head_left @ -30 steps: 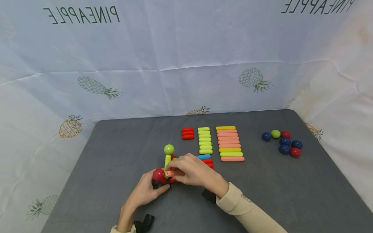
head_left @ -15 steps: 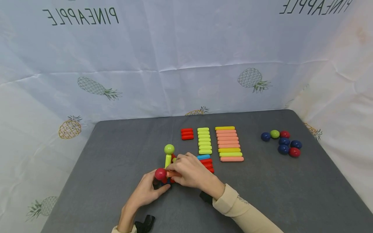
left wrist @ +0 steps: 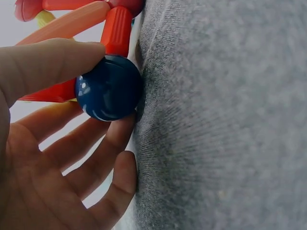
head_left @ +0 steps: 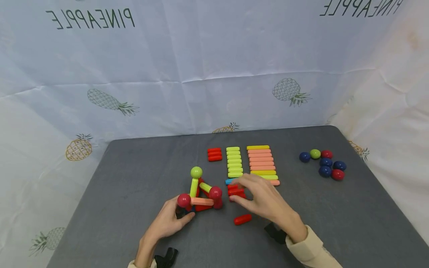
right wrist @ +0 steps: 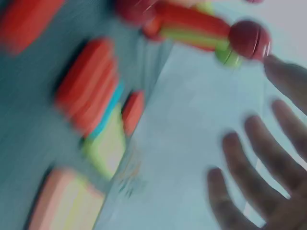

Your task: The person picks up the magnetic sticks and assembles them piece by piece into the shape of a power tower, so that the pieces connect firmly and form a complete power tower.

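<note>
My left hand holds the near-left corner of a frame built from balls and sticks. In the left wrist view its thumb and fingers pinch a blue ball low on the frame. A salmon stick spans the top front between a left red ball and a right red ball. At the back rises a green ball. My right hand, fingers spread and holding nothing, hovers over a group of red sticks, partly hiding them; it is blurred in its wrist view.
One red stick lies alone nearer the front. Behind are short red sticks, lime sticks and a column of longer salmon sticks. Loose blue balls, with red and green ones, sit at the right. A fabric backdrop stands behind the table.
My right hand has let go of the salmon stick, which stays in the frame, and has moved right over the red sticks. My left hand stays nearly in place.
</note>
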Demonstrator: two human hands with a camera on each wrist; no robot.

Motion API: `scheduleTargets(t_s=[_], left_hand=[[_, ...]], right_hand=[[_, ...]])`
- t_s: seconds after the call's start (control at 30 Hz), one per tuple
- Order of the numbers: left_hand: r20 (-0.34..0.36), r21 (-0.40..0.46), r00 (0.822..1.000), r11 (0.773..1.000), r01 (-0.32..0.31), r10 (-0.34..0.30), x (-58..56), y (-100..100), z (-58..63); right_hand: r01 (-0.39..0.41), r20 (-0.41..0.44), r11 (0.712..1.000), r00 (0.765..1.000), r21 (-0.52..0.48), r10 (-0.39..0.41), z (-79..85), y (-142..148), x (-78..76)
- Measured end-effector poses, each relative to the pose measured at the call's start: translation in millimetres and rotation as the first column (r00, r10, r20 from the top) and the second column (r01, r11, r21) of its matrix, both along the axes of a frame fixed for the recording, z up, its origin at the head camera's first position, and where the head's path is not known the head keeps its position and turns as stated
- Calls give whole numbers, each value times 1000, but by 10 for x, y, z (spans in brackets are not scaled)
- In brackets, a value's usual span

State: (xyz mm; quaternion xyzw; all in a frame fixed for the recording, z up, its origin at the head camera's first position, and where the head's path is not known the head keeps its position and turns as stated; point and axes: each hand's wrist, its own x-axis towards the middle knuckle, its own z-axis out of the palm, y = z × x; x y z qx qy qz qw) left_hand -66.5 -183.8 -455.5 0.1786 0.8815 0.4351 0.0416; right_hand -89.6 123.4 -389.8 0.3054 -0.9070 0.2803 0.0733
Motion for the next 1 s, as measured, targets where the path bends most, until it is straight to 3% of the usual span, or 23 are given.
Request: scheduleTargets(t_s=[0.1, 0.27, 0.43, 0.57, 0.67, 0.8, 1.0], left_hand=[[3, -9, 1000, 1000, -2, 2, -5, -7, 11], [2, -14, 1000, 1000, 0, 0, -11, -11, 5], [4, -7, 1000, 1000, 10, -10, -24, -1, -12], [17, -9, 1000, 1000, 6, -5, -31, 7, -10], [23, -11, 1000, 1000, 7, -6, -35, 13, -14], [27, -5, 1000, 1000, 12, -12, -32, 17, -20], [36, 2, 999, 1000, 4, -4, -22, 6, -15]], right_hand=[[-27, 140, 995, 990, 97, 13, -79, 185, 54], [-145, 319, 967, 945, 210, 72, -230, 240, 110], [-202, 397, 950, 913, 239, 94, -342, 160, 130], [-219, 393, 948, 912, 233, 114, -392, 112, 126], [-219, 397, 958, 908, 184, 132, -330, 104, 109], [-202, 337, 974, 928, 99, 158, -83, 116, 61], [-166, 140, 986, 976, -17, 167, 343, 2, 21]])
